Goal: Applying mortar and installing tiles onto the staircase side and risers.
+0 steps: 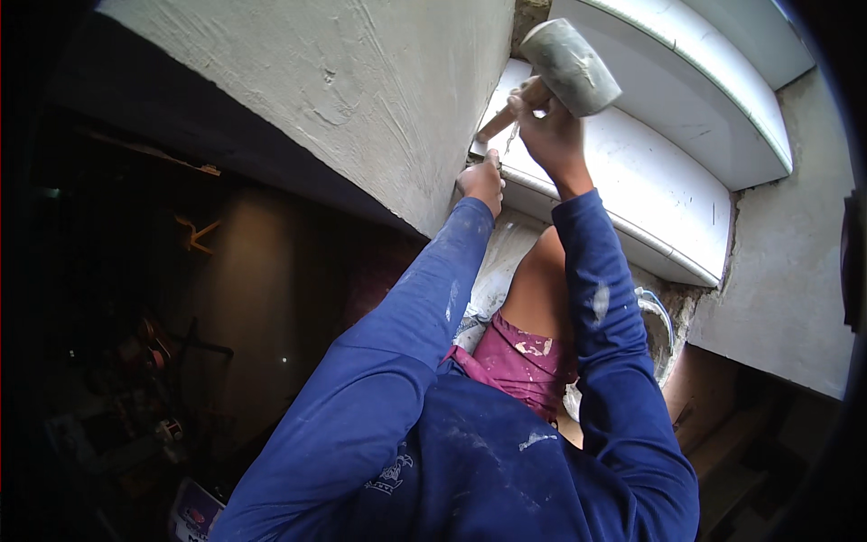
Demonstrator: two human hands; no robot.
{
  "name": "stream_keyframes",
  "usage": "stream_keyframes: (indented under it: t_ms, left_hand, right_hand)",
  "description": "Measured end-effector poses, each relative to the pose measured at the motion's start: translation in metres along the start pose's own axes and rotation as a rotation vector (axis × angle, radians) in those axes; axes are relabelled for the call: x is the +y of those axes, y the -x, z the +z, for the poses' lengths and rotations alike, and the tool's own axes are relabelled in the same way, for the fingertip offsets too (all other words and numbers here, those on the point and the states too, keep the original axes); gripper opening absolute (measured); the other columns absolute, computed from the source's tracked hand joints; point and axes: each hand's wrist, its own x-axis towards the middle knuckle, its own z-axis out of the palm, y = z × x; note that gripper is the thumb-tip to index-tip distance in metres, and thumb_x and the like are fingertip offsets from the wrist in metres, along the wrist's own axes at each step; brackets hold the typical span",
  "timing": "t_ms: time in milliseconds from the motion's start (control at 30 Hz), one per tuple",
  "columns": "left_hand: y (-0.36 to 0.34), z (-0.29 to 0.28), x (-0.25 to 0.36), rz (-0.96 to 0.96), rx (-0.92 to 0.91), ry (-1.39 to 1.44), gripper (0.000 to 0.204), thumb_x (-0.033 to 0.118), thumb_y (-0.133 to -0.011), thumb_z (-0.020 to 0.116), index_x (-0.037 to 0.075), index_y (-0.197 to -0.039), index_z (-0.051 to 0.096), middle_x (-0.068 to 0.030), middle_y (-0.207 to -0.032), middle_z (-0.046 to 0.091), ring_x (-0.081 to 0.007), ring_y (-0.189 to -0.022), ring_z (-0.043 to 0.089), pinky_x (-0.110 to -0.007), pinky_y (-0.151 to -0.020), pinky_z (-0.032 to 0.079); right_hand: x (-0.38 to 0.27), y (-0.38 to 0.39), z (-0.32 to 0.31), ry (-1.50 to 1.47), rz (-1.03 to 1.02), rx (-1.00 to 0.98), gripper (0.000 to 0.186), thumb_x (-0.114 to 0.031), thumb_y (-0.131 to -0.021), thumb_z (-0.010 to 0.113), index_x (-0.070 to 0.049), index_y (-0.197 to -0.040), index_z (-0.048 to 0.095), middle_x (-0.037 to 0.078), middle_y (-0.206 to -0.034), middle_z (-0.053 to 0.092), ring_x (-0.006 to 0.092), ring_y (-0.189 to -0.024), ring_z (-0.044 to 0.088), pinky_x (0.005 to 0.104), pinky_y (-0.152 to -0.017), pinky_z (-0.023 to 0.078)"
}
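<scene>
My right hand [553, 137] is closed around the wooden handle of a rubber mallet [573, 69]. Its grey, plaster-smeared head is raised above a white tiled stair step [646, 176], while the handle slants down to the left. Below it, my left hand [481, 184] sits at the step's left front corner, close against the rough wall. The fingers there are curled with the thumb up; whatever they hold, if anything, is hidden.
A grey plastered wall [361, 81] rises on the left. Further white steps [713, 90] curve upward at the far right, beside another grey wall [786, 253]. A plaster-stained bucket [657, 330] stands right of my leg. On the left lies a dark lower area with cluttered objects.
</scene>
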Motion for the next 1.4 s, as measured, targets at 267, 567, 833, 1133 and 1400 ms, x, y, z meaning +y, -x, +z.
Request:
stream_keyframes:
  t_ms: [267,567,833,1133,1400]
  left_hand:
    - [-0.002,-0.003,0.003,-0.02,-0.044,0.052,0.027,0.031,-0.087,0.067,0.007,-0.088,0.054,-0.0003,-0.067,0.047,-0.0106,-0.048,0.045,-0.026,-0.039,0.029]
    - [0.001,-0.004,0.0,0.002,-0.076,0.055,0.029,0.031,-0.087,0.066,0.005,-0.093,0.055,-0.0017,-0.072,0.049,-0.0106,-0.049,0.044,-0.026,-0.039,0.029]
    - [0.0,-0.004,0.004,0.011,-0.123,0.043,0.027,0.031,-0.088,0.064,0.006,-0.09,0.055,-0.0005,-0.07,0.047,-0.0101,-0.049,0.044,-0.025,-0.039,0.029]
    - [0.004,-0.005,0.001,-0.01,-0.106,0.035,0.029,0.031,-0.088,0.066,0.004,-0.093,0.058,-0.0004,-0.071,0.049,-0.0095,-0.048,0.043,-0.024,-0.038,0.028]
    - [0.003,-0.006,0.003,-0.006,-0.098,0.029,0.03,0.031,-0.086,0.068,0.003,-0.091,0.058,-0.0013,-0.071,0.05,-0.0103,-0.051,0.045,-0.025,-0.04,0.03]
  right_hand:
    - [-0.013,-0.016,0.003,-0.015,-0.06,-0.131,0.009,-0.002,-0.081,0.065,0.001,-0.085,0.057,0.01,-0.081,0.063,0.0198,-0.079,0.065,0.0328,-0.071,0.054]
    - [-0.018,-0.024,0.002,-0.005,-0.045,-0.164,0.008,-0.004,-0.079,0.064,-0.001,-0.08,0.056,0.012,-0.075,0.064,0.0235,-0.071,0.065,0.0337,-0.066,0.052]
    - [-0.03,-0.021,-0.003,0.027,-0.061,-0.165,0.005,-0.002,-0.079,0.06,-0.001,-0.079,0.055,0.011,-0.071,0.063,0.0215,-0.068,0.066,0.0331,-0.063,0.052]
    - [-0.026,-0.018,-0.004,0.023,-0.118,-0.142,0.006,-0.003,-0.08,0.061,-0.002,-0.079,0.056,0.01,-0.073,0.064,0.0203,-0.071,0.067,0.0335,-0.064,0.052]
    - [-0.03,-0.023,-0.004,0.059,-0.138,-0.101,0.008,-0.005,-0.078,0.064,-0.003,-0.079,0.057,0.011,-0.071,0.063,0.0239,-0.068,0.065,0.034,-0.063,0.051]
